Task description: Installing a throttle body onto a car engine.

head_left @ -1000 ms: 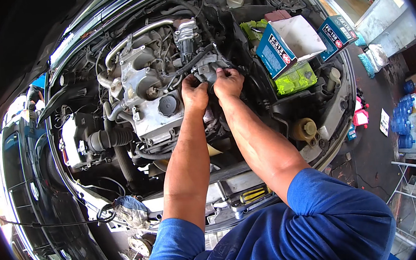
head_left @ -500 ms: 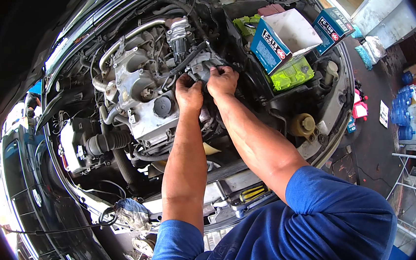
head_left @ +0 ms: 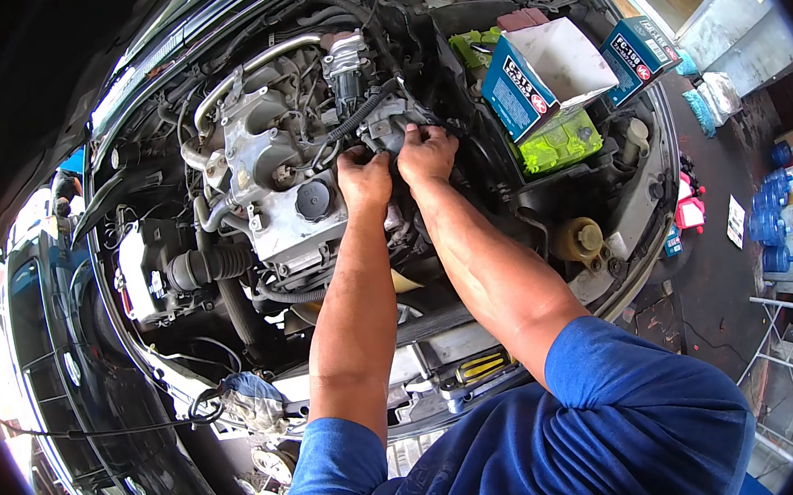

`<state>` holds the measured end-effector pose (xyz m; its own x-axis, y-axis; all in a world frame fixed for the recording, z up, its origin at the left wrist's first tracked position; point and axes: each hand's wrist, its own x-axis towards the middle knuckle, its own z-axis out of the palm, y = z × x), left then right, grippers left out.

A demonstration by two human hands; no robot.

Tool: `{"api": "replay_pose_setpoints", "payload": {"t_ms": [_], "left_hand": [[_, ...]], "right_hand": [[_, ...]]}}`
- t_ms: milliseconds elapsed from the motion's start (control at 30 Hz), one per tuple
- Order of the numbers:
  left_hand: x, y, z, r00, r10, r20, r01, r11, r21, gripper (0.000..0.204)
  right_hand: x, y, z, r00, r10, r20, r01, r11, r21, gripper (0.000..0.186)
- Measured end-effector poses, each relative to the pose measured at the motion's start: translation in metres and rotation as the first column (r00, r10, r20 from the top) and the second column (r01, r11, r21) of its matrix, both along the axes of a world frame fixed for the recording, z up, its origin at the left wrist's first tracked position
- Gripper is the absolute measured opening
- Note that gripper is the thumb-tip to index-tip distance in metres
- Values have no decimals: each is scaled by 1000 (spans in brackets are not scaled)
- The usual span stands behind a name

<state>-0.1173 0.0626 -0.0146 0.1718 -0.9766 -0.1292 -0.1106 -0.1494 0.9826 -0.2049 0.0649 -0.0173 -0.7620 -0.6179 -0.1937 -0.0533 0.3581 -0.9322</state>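
Both my hands reach into an open engine bay, close together beside the engine (head_left: 288,245). My left hand (head_left: 364,180) is closed, thumb against fingers, at the engine's right side near the black oil filler cap (head_left: 314,200). Just to its right, my right hand (head_left: 427,157) is also closed, its fingertips curled at a grey metal housing (head_left: 388,133). Whatever the fingertips grip is hidden by the hands. A black corrugated hose (head_left: 361,116) runs just beyond them.
An opened blue-and-white carton (head_left: 520,95) rests on the battery (head_left: 562,144) with its yellow-green cover; another blue carton (head_left: 633,57) lies beside it. A yellowish reservoir (head_left: 580,239) sits at right. A yellow-handled screwdriver (head_left: 481,367) lies at the front edge, a crumpled cloth (head_left: 252,402) at front left.
The view has shifted very slightly. Both hands stay at the same spot on the engine, with only small movement of the fingers.
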Motion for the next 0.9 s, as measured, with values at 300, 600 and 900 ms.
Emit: {"api": "replay_pose_setpoints", "payload": {"t_ms": [300,600,900], "left_hand": [[26,-28,-13,522,-278,806,310,943,125,42],[24,-40,6,559,-435,706,287,900,327,38],[-16,-21,13,608,-344,716,126,932,340,43]], "right_hand": [[9,-2,8,999,31,24,-30,998,-54,28],[9,0,8,999,18,30,-17,999,-49,30],[-11,-2,-15,999,-3,-44,3,1000,-9,32]]}}
